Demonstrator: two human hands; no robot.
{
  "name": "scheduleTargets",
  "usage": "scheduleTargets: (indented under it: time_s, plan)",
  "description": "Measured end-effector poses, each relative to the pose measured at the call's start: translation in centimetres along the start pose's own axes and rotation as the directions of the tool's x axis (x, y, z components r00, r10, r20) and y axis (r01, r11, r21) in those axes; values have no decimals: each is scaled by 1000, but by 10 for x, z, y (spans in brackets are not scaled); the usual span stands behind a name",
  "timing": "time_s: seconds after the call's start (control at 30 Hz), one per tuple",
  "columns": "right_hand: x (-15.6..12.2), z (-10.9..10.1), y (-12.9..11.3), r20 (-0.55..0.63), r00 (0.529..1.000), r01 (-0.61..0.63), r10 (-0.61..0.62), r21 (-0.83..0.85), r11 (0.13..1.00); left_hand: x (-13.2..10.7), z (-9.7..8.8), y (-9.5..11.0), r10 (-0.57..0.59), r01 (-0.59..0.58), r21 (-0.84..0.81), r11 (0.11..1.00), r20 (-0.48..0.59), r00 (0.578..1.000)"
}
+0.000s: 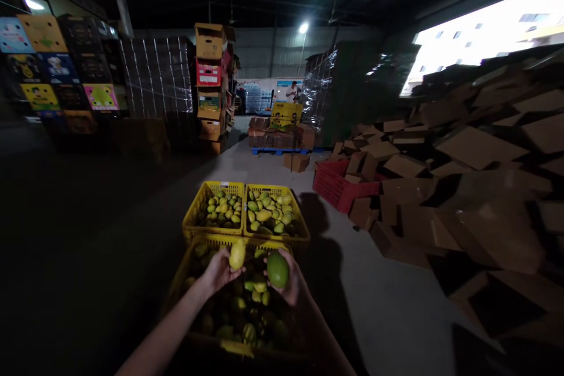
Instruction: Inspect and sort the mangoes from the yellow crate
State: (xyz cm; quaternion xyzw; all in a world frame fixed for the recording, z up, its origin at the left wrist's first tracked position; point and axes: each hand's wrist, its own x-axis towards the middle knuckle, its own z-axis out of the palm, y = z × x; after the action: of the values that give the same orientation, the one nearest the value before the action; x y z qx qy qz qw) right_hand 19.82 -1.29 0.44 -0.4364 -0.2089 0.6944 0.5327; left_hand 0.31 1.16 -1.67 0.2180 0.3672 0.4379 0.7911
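a yellow fruit (237, 254) is held in the left hand (219, 271) and a green fruit (278, 269) in the right hand (294, 286), both raised above the near crate (233, 346). only these two are seen lifted; many loose fruits (259, 286) are left beneath the hands, and two filled crates (302, 230) are set just beyond.

Crated fruit (257, 296) partly hidden, forearms (173, 324) cropped

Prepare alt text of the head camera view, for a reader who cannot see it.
The left hand holds a yellow fruit and the right hand a green fruit over a yellow crate of fruit. Two more yellow crates of fruit stand beyond; cardboard boxes are heaped at the right.
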Motion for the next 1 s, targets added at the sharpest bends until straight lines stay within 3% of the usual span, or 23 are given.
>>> scheduleTargets:
  time_s: [0.1, 0.2, 0.3, 0.43, 0.67, 0.9, 1.0]
  plan:
    - [-5, 6, 8, -18, 996, -83, 85, 58, 995, -27, -2, 16, 14, -1, -98, 995, 135, 991]
    - [-4, 6, 17, 23, 993, -118, 116, 75, 990, -38, 1, 15, 86, -76, -116, 990, 84, 993]
    - [-1, 3, 26, 78, 996, -54, 48, 86, 995, -40, 7, 10, 132, -128, -78, 989, 45, 990]
    - [-6, 6, 31, 141, 990, -5, -10, 101, 995, -45, 14, 9, 116, -108, -158, 981, 45, 992]
    - [-28, 29, 37, 189, 975, 103, -117, 84, 991, -49, 14, 12, 133, -130, -258, 957, -5, 991]
    - [-29, 38, 26, 189, 964, 171, -187, 97, 980, -50, 9, 17, 161, -172, -297, 939, -62, 985]
    - [-27, 37, 19, 166, 973, 133, -161, 168, 977, -50, 9, 18, 168, -179, -282, 942, -63, 984]
